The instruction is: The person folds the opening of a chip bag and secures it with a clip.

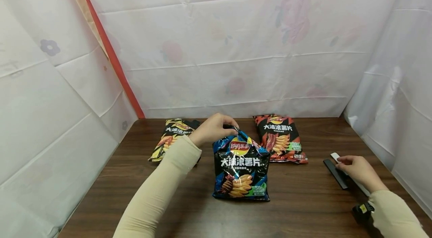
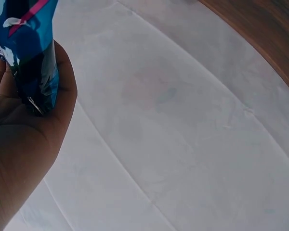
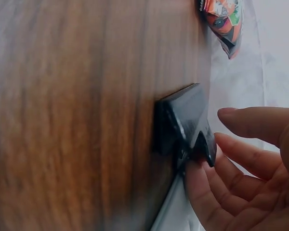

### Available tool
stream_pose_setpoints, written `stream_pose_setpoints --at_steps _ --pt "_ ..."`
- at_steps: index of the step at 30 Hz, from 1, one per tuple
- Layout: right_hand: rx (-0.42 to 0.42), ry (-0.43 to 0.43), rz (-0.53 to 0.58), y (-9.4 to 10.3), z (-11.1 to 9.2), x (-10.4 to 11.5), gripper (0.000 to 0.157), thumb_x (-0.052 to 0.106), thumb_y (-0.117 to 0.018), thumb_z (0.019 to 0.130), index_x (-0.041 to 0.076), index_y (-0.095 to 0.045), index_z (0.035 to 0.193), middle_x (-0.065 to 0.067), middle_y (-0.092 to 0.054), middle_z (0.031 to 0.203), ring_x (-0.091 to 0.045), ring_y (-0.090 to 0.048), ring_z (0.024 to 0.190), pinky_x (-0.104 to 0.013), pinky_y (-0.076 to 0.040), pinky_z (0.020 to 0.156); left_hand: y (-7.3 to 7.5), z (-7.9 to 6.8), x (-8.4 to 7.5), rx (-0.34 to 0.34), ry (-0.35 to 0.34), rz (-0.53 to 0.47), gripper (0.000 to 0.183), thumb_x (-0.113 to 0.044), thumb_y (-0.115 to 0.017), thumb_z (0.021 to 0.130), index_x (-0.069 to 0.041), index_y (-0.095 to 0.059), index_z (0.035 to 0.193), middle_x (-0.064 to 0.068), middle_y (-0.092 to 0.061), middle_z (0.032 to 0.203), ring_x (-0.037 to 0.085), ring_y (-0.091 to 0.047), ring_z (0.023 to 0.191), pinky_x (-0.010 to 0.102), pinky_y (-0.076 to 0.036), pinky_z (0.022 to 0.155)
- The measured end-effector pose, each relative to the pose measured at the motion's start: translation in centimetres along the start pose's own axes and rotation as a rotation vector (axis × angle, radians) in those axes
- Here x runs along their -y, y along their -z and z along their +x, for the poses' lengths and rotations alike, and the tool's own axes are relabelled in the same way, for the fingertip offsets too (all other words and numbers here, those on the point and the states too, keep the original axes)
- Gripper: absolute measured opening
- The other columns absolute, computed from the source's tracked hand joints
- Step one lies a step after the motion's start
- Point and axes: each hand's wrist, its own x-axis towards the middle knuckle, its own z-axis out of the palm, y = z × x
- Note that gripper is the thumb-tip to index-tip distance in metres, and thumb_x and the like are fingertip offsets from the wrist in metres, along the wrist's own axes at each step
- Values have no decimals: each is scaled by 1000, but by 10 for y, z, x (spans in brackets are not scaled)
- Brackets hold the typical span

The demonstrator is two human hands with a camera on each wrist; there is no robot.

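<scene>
A blue-and-black Lay's potato chip bag [image 1: 241, 166] stands upright on the table in the middle of the head view. My left hand [image 1: 214, 127] pinches its gathered top edge; in the left wrist view the bag's blue foil [image 2: 36, 53] lies between thumb and fingers. At the right, my right hand [image 1: 359, 170] is over two long strips that look like bag sealing clips, a black one [image 1: 335, 174] and a white one [image 1: 335, 157] partly covered by the hand. In the right wrist view its fingers touch the black clip [image 3: 188, 113], with the thumb apart from it.
A yellow-and-black chip bag [image 1: 173, 133] lies at the back left, partly hidden by the left arm. Another chip bag, red and black [image 1: 280, 138], lies at the back right. White patterned sheets [image 1: 229, 43] hang behind and beside the wooden table [image 1: 290, 200].
</scene>
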Motion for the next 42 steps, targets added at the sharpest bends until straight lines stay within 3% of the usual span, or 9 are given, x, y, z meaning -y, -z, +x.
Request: stream_pose_setpoints --at_steps 7,19,36,42 --pt "17 -27 -41 1 3 -3 43 21 -61 94 -16 -61 117 -38 -60 117 -52 -58 104 -53 -49 78 0 0 -1 -5 3 4 13 -19 -68 94 -14 -74 104 -1 -74 96 9 -43 55 26 -40 60" --pt "6 -83 -72 4 0 -2 45 31 -67 91 -12 -67 106 -30 -67 103 -39 -63 90 -49 -49 74 -1 0 -2 -2 -4 0 12 -18 -68 94 -15 -75 103 -2 -74 93 10 -39 52 25 -37 57" --pt "-1 -59 -44 5 -2 9 38 30 -63 95 -5 -66 110 -32 -66 109 -41 -64 92 -47 -49 71 -1 1 -2 -18 -22 10 12 -17 -68 93 -14 -75 103 -2 -74 92 9 -37 50 25 -36 57" --pt "45 -70 31 6 -1 12 37 25 -61 97 -7 -64 114 -31 -66 111 -25 -66 81 -37 -53 65 -2 1 -2 -20 -27 8 12 -17 -68 93 -14 -75 103 -1 -74 92 10 -36 50 25 -36 57"
